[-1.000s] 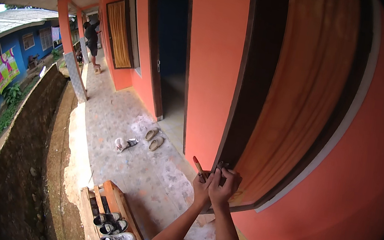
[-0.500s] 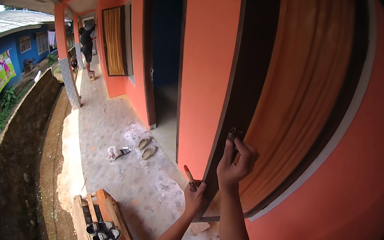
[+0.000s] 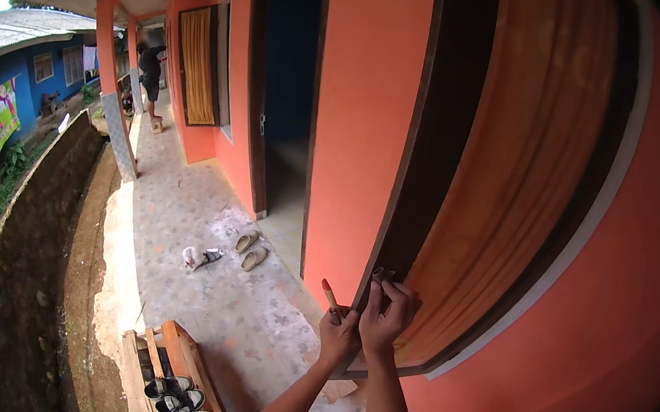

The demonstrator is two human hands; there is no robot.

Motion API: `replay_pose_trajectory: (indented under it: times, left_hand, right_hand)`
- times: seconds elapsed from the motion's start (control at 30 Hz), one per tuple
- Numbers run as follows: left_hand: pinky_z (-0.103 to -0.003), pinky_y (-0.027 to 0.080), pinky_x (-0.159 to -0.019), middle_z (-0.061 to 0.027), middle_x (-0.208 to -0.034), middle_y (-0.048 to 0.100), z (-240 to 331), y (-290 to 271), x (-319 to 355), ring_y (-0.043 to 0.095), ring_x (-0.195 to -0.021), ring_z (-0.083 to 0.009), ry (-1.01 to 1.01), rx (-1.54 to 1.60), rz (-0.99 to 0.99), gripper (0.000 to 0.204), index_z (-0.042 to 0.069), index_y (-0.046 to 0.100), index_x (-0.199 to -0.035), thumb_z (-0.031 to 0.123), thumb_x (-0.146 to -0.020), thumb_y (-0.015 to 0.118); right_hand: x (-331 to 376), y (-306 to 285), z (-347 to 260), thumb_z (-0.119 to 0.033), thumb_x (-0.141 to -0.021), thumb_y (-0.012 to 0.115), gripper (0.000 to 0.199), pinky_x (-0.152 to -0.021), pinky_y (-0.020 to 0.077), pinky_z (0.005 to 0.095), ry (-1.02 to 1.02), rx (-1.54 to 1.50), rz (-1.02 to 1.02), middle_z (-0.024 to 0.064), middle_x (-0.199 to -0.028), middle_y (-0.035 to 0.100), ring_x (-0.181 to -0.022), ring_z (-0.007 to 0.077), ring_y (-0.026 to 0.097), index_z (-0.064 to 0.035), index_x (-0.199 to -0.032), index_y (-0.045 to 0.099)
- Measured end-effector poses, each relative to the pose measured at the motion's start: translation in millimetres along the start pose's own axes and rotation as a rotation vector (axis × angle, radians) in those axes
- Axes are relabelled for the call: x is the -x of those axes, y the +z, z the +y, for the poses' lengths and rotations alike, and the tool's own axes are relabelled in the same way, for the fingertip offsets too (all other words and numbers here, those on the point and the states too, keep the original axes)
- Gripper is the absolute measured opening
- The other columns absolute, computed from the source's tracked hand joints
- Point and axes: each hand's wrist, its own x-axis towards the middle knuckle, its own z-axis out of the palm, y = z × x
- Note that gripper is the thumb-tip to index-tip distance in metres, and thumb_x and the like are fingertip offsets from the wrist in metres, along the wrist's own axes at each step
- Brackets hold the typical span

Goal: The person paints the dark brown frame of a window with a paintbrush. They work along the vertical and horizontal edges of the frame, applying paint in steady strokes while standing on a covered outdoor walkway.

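Observation:
My left hand [image 3: 338,338] is closed round a slim wooden stick [image 3: 330,295] with a reddish tip, perhaps a brush handle; its lower end is hidden in the fingers. That hand lies against the lower outer edge of the dark brown window frame [image 3: 448,113]. Close beside it, my right hand [image 3: 386,319] pinches a small dark rolled piece [image 3: 378,275], possibly sandpaper, at the frame's face. Behind the glass of this tilted-out window hangs an orange-brown curtain [image 3: 515,148].
A wooden shoe rack [image 3: 187,354] with several shoes stands low in front. Clogs [image 3: 253,258] and a whitish bundle [image 3: 194,259] lie on the tiled porch floor. An open doorway [image 3: 282,98] is ahead. Farther off, another person [image 3: 149,67] stands raised by a second window [image 3: 196,65].
My right hand has moved down and slightly left along the frame with the rolled piece, coming close to my left hand. The left hand stays at the edge with its stick.

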Motion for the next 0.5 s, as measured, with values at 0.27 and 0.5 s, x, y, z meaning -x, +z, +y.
replay_pose_trajectory:
  times: [0.27, 0.5]
  left_hand:
    - [-0.024, 0.04, -0.056, 0.0025, -0.073, 0.052, -1, 0, 14, 0.048, -0.064, -0.0062, 0.037, -0.024, 0.04, 0.016, 0.001, 0.057, -0.091, 0.011, -0.092, 0.069]
    - [-0.025, 0.043, -0.06, 0.0006, -0.076, 0.056, 2, 2, 15, 0.05, -0.067, -0.0081, 0.055, 0.022, 0.007, 0.016, 0.0, 0.058, -0.086, 0.011, -0.093, 0.067]
  right_hand:
    - [-10, 6, 19, 0.001, -0.086, 0.071, 0.017, -0.07, 0.0475, 0.0343, -0.001, -0.058, 0.183, 0.0108, -0.094, 0.061, -0.083, 0.0249, 0.058, -0.0012, -0.099, 0.06]
    - [47, -14, 5, 0.001, -0.084, 0.073, 0.018, -0.074, 0.0451, 0.0383, 0.022, -0.006, -0.032, 0.0111, -0.093, 0.063, -0.086, 0.0266, 0.058, -0.0024, -0.097, 0.061]
